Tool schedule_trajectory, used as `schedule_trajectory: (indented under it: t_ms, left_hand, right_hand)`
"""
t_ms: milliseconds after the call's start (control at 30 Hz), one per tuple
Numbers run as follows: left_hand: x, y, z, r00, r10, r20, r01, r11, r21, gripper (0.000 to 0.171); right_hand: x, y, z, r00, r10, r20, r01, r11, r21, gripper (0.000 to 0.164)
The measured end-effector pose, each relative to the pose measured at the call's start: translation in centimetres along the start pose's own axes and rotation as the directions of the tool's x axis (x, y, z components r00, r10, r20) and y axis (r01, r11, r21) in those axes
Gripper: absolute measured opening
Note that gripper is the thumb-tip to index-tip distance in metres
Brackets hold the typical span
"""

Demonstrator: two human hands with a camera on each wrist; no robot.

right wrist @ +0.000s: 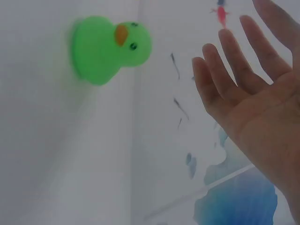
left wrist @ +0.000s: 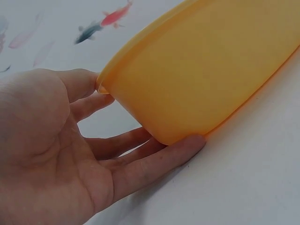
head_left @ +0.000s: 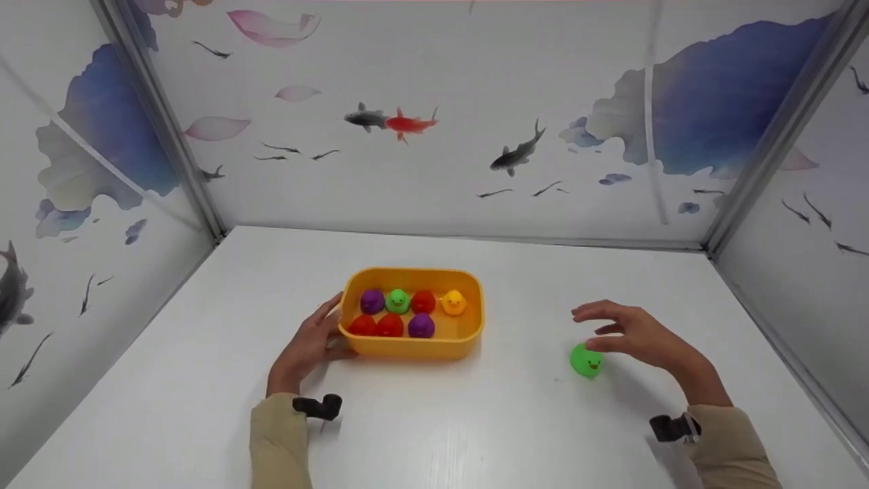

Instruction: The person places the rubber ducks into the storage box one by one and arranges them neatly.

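My left hand holds the left end of a yellow plastic box. In the left wrist view, some fingers lie along the lower corner of the box and others touch its rim. Several small toy ducks lie inside, among them a purple one, a green one, a red one and a yellow one. On the right, a green rubber duck stands on the table. My right hand hovers just above it, fingers spread; in the right wrist view they are apart.
The white table is bounded by a back wall and side panels printed with fish and petals. Grey metal posts mark the back corners. A black wrist camera sits on each wrist.
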State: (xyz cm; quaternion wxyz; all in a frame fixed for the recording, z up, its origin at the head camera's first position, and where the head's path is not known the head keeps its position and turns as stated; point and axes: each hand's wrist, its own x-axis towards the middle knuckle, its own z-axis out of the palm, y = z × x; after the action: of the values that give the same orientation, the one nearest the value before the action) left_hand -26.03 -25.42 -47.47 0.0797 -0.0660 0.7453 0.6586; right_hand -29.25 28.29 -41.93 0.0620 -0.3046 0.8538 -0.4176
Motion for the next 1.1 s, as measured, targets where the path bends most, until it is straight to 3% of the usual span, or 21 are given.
schedule_trajectory:
  t_ms: [133, 400, 667, 833, 1100]
  left_hand:
    - [0.1, -0.1, 0.1, 1.0, -0.003, -0.003, 0.003, 1.0, -0.01, 0.053]
    - [0.2, -0.2, -0.1, 1.0, -0.013, 0.005, 0.013, 1.0, -0.013, 0.054]
    - [0.0, 0.1, 0.1, 1.0, -0.016, 0.011, 0.016, 0.999, -0.037, 0.054]
    - [0.2, 0.1, 0.0, 1.0, -0.012, 0.006, 0.012, 1.0, -0.026, 0.054]
    - [0.3, -0.3, 0.0, 1.0, -0.014, -0.014, 0.014, 1.0, 0.003, 0.054]
  right_hand:
    - [-0.9, 1.8, -0.4, 0.995, 0.056, 0.083, -0.057, 0.998, 0.012, 0.042]
    - [-1.7, 3.8, -0.6, 0.975, 0.156, 0.156, -0.166, 0.985, 0.05, 0.054]
    - [-1.5, 4.2, -0.5, 0.964, 0.218, 0.149, -0.235, 0.967, 0.102, 0.046]
    - [-1.4, 3.9, -0.4, 0.952, 0.244, 0.187, -0.269, 0.956, 0.12, 0.048]
    - [-1.3, 3.4, -0.1, 0.931, 0.295, 0.214, -0.312, 0.949, 0.051, 0.046]
